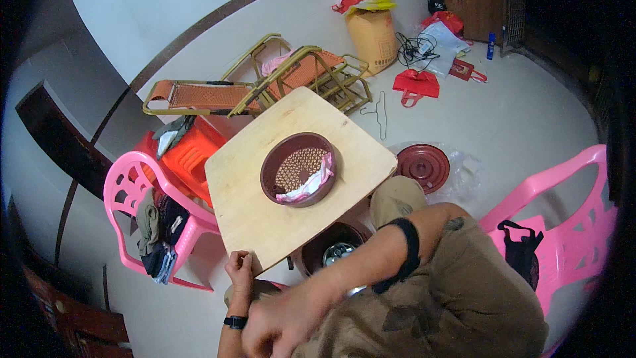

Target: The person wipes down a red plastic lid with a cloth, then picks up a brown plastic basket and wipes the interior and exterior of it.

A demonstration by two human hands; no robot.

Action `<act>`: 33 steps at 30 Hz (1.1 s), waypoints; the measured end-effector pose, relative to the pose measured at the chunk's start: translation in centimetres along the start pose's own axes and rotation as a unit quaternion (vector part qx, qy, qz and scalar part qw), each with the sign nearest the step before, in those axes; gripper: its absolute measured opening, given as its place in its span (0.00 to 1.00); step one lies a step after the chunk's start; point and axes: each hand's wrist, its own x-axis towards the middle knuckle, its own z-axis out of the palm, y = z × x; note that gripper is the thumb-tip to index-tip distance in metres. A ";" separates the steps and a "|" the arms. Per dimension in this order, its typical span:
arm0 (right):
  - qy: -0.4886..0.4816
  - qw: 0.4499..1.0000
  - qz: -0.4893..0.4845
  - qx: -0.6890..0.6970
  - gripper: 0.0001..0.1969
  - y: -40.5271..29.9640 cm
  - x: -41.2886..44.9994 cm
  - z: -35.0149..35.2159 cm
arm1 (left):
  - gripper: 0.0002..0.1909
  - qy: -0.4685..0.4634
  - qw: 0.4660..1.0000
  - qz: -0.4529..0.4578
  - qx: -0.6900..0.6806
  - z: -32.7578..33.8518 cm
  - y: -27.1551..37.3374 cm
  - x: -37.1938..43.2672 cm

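Note:
My left hand (239, 269) rests at the near left corner of a small wooden table (248, 223), its fingers curled and nothing visible in them. A black watch sits on that wrist. My right arm reaches across my lap, and the blurred right hand (278, 323) hangs beside the left forearm; its fingers are partly cut off by the lower edge. On the tabletop stands a round maroon plastic basket (271, 159) with a lattice bottom. A white cloth with pink trim (310, 184) lies along its inner near side.
Pink plastic chairs stand left (119, 204) and right (571, 238), the left one bearing folded clothes (161, 228). Below the table edge, a dark bucket (313, 253) holds something metallic. Folded loungers (213, 94), a maroon lid (423, 166) and a wire hanger (381, 114) lie beyond.

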 end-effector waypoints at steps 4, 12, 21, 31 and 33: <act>0.087 0.929 0.256 -0.252 0.14 5.5 -7.2 -5.3 | 0.04 -0.003 0.996 0.030 0.084 0.8 -0.2 0.4; 0.239 0.894 0.336 -0.176 0.12 12.2 -13.6 -9.9 | 0.04 0.003 0.998 0.003 0.064 0.9 -0.6 0.8; 0.380 0.879 0.278 0.079 0.09 15.8 -15.4 -10.9 | 0.06 -0.014 0.996 -0.075 0.046 1.0 0.5 1.6; 0.430 0.864 0.251 0.069 0.08 14.9 -14.9 -10.4 | 0.07 -0.038 0.988 -0.144 -0.052 -0.1 -0.6 1.6; 0.442 0.855 0.260 0.079 0.08 14.5 -14.8 -10.4 | 0.07 -0.040 0.988 -0.138 -0.052 0.1 0.7 1.8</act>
